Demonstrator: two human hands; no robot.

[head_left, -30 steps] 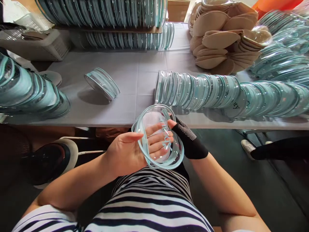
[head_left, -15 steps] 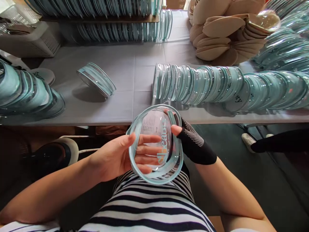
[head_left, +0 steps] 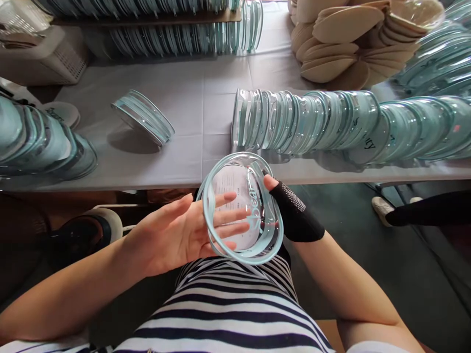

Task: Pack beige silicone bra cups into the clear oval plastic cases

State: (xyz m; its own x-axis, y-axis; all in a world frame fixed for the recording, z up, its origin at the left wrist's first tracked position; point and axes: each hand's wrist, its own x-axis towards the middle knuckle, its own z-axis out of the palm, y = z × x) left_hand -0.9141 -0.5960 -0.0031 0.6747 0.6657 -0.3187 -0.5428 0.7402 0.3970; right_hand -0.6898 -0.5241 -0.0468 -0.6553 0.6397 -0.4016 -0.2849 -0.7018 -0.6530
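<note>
A clear oval plastic case with a pale teal rim and teal lettering is held upright over my lap, just below the table edge. My right hand, in a black dotted fingerless glove, grips its right side. My left hand is bare, fingers spread flat, with the fingertips behind the clear case. A white printed label shows through the case.
On the grey table a long row of the same cases lies on edge at the right. A small stack of cases leans at centre left, more cases at far left. Beige pads are piled at the back right. Another person's leg is at right.
The case has turned in my hands, so the lettering now stands more upright. My left thumb has come off the rim and the left fingers have spread flat.
</note>
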